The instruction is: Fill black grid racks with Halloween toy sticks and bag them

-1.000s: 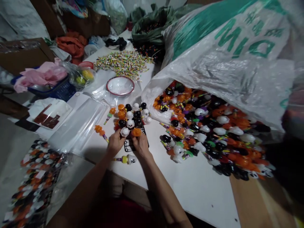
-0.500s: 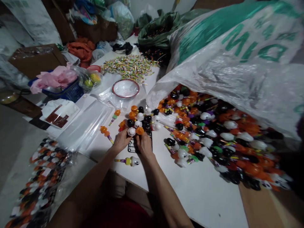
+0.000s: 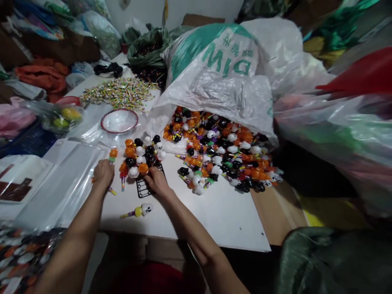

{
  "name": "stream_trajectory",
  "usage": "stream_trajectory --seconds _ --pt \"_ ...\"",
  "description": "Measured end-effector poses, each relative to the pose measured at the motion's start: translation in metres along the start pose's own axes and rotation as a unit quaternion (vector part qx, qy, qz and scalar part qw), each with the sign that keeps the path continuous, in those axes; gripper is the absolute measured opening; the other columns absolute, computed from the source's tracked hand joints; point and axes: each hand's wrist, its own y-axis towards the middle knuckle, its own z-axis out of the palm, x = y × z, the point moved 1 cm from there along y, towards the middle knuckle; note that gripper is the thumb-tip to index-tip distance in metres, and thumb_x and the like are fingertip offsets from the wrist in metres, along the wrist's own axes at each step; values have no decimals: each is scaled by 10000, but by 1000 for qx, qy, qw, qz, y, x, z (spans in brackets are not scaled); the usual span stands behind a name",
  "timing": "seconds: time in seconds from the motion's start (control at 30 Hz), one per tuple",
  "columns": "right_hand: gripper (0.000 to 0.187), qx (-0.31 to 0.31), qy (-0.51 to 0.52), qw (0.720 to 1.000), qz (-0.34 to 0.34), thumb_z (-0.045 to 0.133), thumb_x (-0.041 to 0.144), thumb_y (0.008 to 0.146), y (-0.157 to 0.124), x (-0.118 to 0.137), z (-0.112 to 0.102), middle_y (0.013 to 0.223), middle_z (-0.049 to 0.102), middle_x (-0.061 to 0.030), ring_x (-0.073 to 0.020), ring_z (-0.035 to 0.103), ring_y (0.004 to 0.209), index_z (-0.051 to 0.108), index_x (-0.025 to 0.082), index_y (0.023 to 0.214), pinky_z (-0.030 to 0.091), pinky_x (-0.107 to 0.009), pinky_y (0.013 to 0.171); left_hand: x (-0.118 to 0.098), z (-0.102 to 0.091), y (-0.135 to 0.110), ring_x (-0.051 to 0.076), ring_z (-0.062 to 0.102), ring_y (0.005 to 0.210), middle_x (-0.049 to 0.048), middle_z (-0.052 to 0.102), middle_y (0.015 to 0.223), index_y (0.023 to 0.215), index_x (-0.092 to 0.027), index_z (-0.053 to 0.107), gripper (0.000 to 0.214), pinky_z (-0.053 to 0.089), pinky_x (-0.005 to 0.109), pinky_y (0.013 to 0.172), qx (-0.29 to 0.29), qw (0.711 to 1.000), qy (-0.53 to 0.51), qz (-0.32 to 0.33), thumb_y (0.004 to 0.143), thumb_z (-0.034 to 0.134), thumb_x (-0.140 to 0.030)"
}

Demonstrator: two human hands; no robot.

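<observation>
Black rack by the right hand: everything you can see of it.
The black rack is a thin openwork grid, plastic or metal by its look. It is at the white table, set slightly askew; whether it lies flat or stands raised is unclear. Its near end and part of its right side show; the rest is hidden by clustered orange, black and white toy heads. The right hand overlaps it; actual contact cannot be made out.

A: Where's your cam?
B: Just the one, on my head, angled forward and down. It's fairly close, above and behind my left hand (image 3: 104, 173) and right hand (image 3: 158, 180), looking past them over the table (image 3: 211, 218) to the wall (image 3: 137, 13).
</observation>
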Motion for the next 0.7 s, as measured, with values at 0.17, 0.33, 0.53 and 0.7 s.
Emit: stream_trajectory --seconds 0.17,0.33,0.53,0.7 --pt "263 -65 -133 985 90 494 151 935 -1 -47 -91 1087 695 -125 -204 643 947 657 134 1140 469 -278 811 2 -18 -10 250 621 781 6 547 663 744 -181 536 132 513 438 798 -40 991 -108 -63 803 596 -283" --pt "288 -1 -347 928 135 432 89 930 22 -53 -110 1144 638 -210 -272 583 1074 680 78 1076 435 -325 841 -18 -32 -83 177 647 721 33 696 811 886 -167 660 273 549 309 681 -36 936 -343 -66 727 689 -388" --pt "245 19 -331 943 -19 429 144 952 -35 -24 -68 1060 636 -158 -245 569 972 671 145 991 391 -340 882 -48 1 -149 219 702 861 69 748 887 828 -184 700 247 577 340 852 35 899 -437 0 685 739 -383" --pt "287 -31 -294 950 104 370 217 1000 -45 -29 -66 1023 672 -159 -223 630 901 604 127 1139 418 -299 772 -58 23 -143 236 715 859 78 758 853 817 -177 703 280 582 341 819 46 898 -434 -51 659 729 -406"
